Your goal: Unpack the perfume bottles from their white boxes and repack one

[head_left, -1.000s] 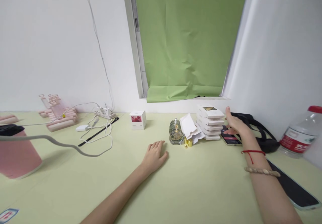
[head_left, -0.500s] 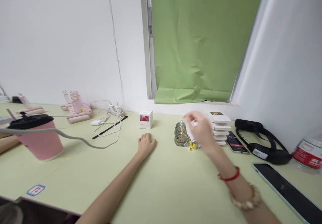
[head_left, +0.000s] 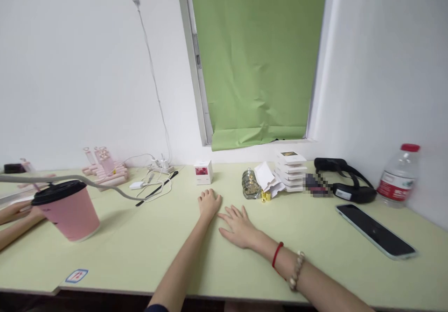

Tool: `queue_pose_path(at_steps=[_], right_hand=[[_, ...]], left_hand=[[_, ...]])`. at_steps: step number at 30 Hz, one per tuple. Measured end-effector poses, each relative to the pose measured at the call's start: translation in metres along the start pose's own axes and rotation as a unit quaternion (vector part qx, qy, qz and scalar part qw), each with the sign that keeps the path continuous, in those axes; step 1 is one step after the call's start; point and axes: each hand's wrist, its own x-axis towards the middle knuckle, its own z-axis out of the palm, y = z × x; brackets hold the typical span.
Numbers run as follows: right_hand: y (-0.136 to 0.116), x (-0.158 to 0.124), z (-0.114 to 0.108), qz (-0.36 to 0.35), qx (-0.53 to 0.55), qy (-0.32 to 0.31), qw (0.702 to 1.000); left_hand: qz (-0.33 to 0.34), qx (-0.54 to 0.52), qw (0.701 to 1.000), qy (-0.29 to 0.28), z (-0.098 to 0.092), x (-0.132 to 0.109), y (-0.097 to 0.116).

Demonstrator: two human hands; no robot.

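Observation:
My left hand (head_left: 209, 203) lies flat on the pale green table (head_left: 147, 251), fingers together and stretched, holding nothing. My right hand (head_left: 238, 225) rests flat just to its right, fingers spread, empty; a red string and a bead bracelet circle its wrist. Beyond the hands stand a small white box with a red picture (head_left: 203, 172), a round glass jar (head_left: 250, 184), small gold caps (head_left: 265, 196) and a stack of white boxes (head_left: 290, 171).
A pink cup with a black lid (head_left: 66, 209) stands at the left, with another person's hands (head_left: 16, 211) beside it. Cables and a power strip (head_left: 154, 176) lie by the wall. At the right are a black headset (head_left: 345, 187), a dark tablet (head_left: 376, 230) and a water bottle (head_left: 397, 176).
My right hand left the phone by the white boxes, swept left and came down flat next to my left hand. The view shifted, bringing the cup closer in.

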Motion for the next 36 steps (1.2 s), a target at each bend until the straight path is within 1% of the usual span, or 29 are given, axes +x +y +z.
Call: queue_pose_path(at_steps=[2,8,10,12,15,21,27,36], right_hand=[[0.004,0.0,-0.004,-0.004,0.017,0.012,1.0],[0.014,0.001,-0.001,0.014,0.036,0.102,0.994],[0.016,0.001,0.001,0.017,0.039,0.119,0.992],[0.019,0.001,0.001,0.02,0.053,0.131,0.99],[0.023,0.0,-0.001,0.029,0.073,0.14,0.987],[0.025,-0.004,-0.003,0.041,0.096,0.165,0.981],[0.026,-0.004,0.0,0.037,0.117,0.175,0.977],[0.028,-0.003,-0.003,0.053,0.119,0.165,0.978]], left_hand=[[0.011,-0.01,1.0,0.003,-0.004,-0.002,0.001],[0.073,-0.076,0.994,0.011,-0.023,-0.018,0.009],[0.075,-0.093,0.993,-0.002,-0.026,-0.027,0.012],[0.064,-0.105,0.992,-0.028,-0.029,-0.036,0.013],[0.039,-0.115,0.991,-0.06,-0.031,-0.048,0.011],[0.015,-0.118,0.99,-0.07,-0.038,-0.061,0.005],[0.01,-0.102,0.992,-0.072,-0.037,-0.062,0.006],[0.001,-0.089,0.992,-0.086,-0.033,-0.055,0.008]])
